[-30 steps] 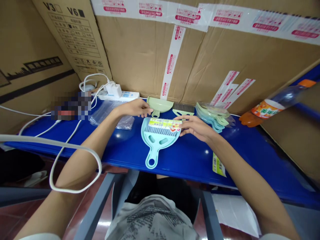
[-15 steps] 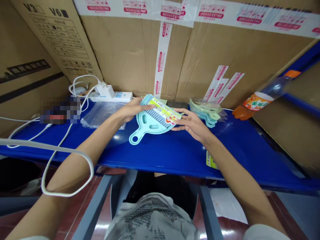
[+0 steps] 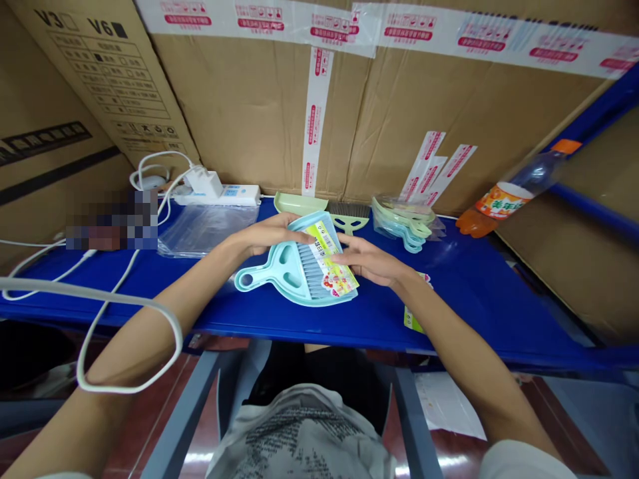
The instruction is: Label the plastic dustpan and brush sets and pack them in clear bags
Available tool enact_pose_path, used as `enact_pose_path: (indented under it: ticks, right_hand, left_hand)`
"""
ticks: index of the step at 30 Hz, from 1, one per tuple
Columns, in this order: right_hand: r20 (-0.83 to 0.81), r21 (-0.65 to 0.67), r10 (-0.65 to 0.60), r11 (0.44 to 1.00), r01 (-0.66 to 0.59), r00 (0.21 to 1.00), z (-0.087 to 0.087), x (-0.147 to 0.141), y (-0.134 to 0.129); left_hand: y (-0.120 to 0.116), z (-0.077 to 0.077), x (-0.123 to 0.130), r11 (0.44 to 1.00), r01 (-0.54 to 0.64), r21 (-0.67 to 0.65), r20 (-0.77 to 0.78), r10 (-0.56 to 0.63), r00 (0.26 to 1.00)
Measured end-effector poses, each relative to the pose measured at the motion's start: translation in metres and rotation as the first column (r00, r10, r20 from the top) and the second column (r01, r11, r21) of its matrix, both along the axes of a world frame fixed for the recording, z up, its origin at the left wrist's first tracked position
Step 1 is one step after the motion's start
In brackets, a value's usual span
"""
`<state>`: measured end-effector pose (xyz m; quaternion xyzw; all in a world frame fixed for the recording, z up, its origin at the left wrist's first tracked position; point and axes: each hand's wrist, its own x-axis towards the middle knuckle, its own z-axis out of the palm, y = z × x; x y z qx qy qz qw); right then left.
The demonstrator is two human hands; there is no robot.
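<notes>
Far left on the blue glossy table top: white cables and a white power strip at the back, then a flat stack of clear plastic bags. My left hand comes next, fingers spread and curled over the far rim of the small light-blue plastic dustpan; thumb underneath, I judge, though it is hidden. The pan sits near the table's front edge, its handle with the hanging hole pointing left, with a grey-bristled brush nested inside and a yellow-green paper label across it. My right hand presses on the label's right side, fingers loosely extended, not closed round anything. Judgement: thin moulded plastic, light, stiff enough to lift by one rim, smooth and somewhat slippery; the brush may slide out if tilted. Best hold looks like pan rim and brush pinched together, or the handle. Behind: a pale green dustpan. Further right: a pile of bagged dustpan sets and a toppled orange-labelled drink bottle.
</notes>
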<state>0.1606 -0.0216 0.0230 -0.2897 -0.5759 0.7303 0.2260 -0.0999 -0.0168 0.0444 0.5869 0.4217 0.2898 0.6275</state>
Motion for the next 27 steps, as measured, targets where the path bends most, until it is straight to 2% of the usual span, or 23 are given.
enact_pose_path:
  ticks: [4, 9, 14, 20, 27]
  right_hand:
    - [-0.064, 0.023, -0.022, 0.999, 0.024, 0.998, -0.001, -0.005, -0.003]
    - [-0.121, 0.071, -0.195, 0.976, 0.204, 0.973, -0.003, -0.003, 0.004]
    - [-0.138, 0.056, -0.350, 0.931, 0.361, 0.926, -0.005, -0.002, 0.006]
    - [-0.183, 0.047, -0.397, 0.910, 0.411, 0.899, -0.005, -0.007, 0.003]
    - [-0.187, 0.026, -0.424, 0.900, 0.436, 0.886, -0.007, -0.007, 0.004]
  left_hand:
    - [0.001, -0.002, 0.001, 1.000, -0.026, 0.000, 0.020, 0.026, 0.999]
    - [0.007, 0.003, -0.008, 0.996, -0.039, 0.081, 0.132, 0.028, 0.991]
    - [0.017, 0.004, -0.024, 0.992, 0.058, 0.114, 0.010, -0.060, 0.998]
    - [0.020, -0.002, -0.021, 0.986, -0.040, 0.162, 0.049, 0.033, 0.998]
    - [0.017, -0.004, -0.015, 0.986, -0.062, 0.154, 0.052, 0.055, 0.997]
